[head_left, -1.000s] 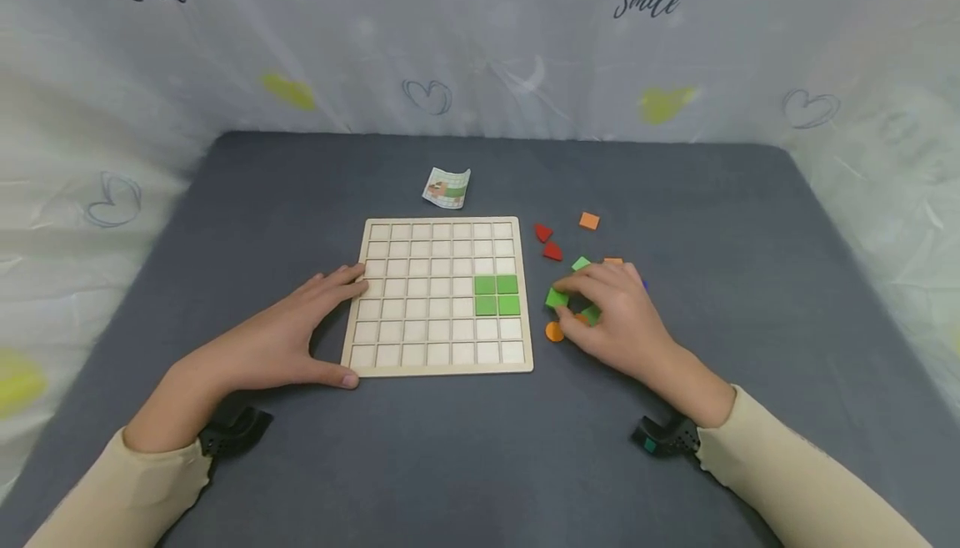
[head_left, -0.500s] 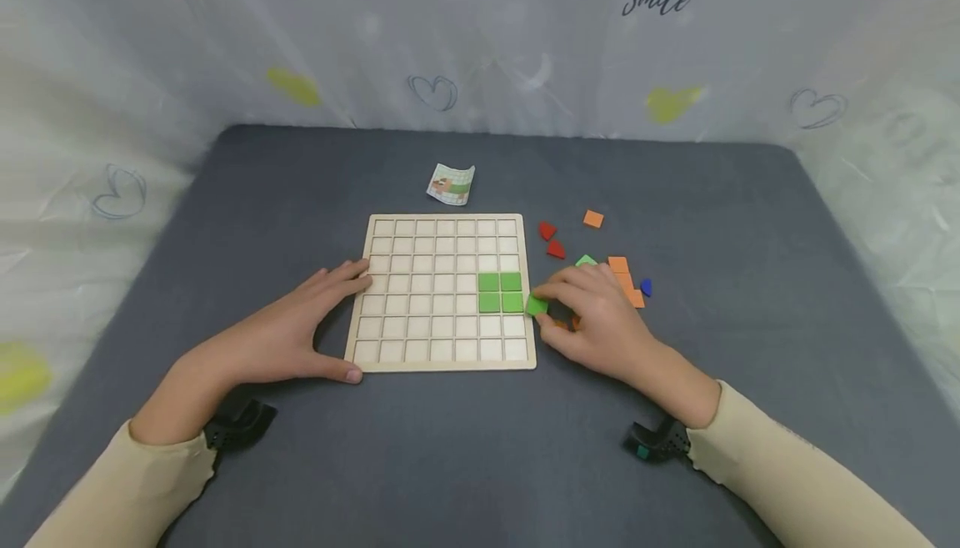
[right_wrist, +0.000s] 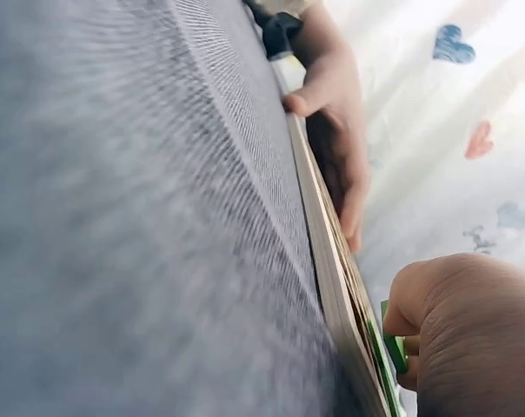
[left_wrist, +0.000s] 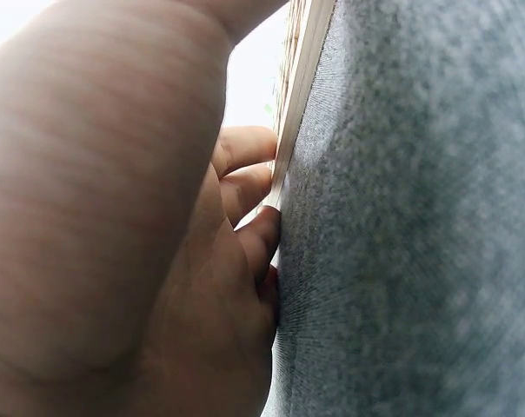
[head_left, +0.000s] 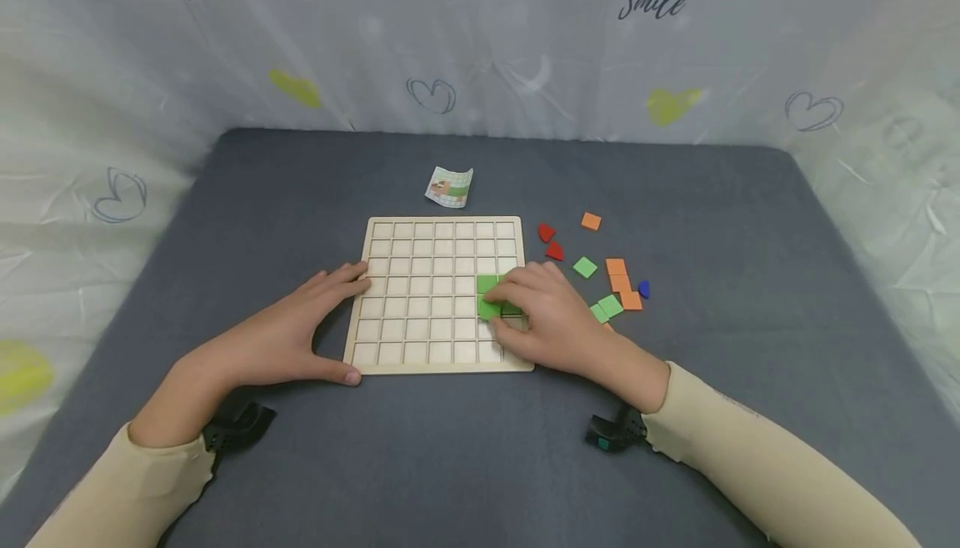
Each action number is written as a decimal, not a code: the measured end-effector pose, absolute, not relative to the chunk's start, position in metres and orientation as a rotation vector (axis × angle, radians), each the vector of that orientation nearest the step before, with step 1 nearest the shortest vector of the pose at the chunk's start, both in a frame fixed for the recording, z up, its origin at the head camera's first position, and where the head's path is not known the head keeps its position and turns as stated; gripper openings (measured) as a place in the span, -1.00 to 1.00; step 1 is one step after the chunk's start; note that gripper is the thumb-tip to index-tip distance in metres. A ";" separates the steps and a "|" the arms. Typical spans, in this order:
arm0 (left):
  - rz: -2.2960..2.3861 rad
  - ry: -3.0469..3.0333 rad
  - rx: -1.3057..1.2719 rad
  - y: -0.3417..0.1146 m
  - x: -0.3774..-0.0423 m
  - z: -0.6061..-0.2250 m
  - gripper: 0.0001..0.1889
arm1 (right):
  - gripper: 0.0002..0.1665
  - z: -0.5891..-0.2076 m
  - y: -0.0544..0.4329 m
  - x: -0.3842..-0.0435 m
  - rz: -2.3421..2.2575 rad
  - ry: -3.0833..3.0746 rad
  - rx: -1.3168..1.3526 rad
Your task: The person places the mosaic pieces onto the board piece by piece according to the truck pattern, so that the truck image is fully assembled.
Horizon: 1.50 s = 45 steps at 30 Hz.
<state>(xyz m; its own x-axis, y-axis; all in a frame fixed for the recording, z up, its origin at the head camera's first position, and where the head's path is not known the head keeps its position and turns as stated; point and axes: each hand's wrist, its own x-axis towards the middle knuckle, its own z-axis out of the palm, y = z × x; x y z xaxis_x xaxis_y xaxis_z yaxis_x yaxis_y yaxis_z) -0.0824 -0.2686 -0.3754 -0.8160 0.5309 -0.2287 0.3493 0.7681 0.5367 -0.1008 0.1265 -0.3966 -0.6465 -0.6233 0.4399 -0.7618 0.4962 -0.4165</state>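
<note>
A wooden grid board (head_left: 423,266) lies flat in the middle of the head view. My left hand (head_left: 288,339) spreads along its left side, fingertips at the edge and thumb at the near corner. My right hand (head_left: 555,319) is over the board's right part, pinching a green square tile (head_left: 490,309) between thumb and fingers. Green tiles (head_left: 487,283) fill a small block of cells beneath, partly hidden by that hand. In the right wrist view the pinched tile (right_wrist: 394,345) stands tilted, close over the board's surface.
Right of the board lie loose green tiles (head_left: 585,267), several orange squares (head_left: 617,268), two red pieces (head_left: 554,251) and a blue piece (head_left: 644,289). A small picture card (head_left: 449,188) lies behind the board. A printed curtain (head_left: 480,39) hangs past the table's far edge.
My right hand has carried the green tile left from the loose pieces onto the board's right side, uncovering green and orange tiles there. My left hand stays at the board's edge.
</note>
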 end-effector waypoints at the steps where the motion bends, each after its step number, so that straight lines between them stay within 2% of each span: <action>1: 0.686 2.593 0.672 -0.269 -0.082 -0.376 0.36 | -0.77 -0.396 0.123 -0.102 0.872 -2.514 1.192; 17: 0.694 2.589 0.682 -0.269 -0.082 -0.375 0.36 | -0.77 -0.398 0.093 -0.118 0.804 -2.502 1.276; 45: 0.687 2.594 0.675 -0.269 -0.082 -0.375 0.37 | -0.78 -0.396 0.102 -0.110 0.842 -2.469 1.244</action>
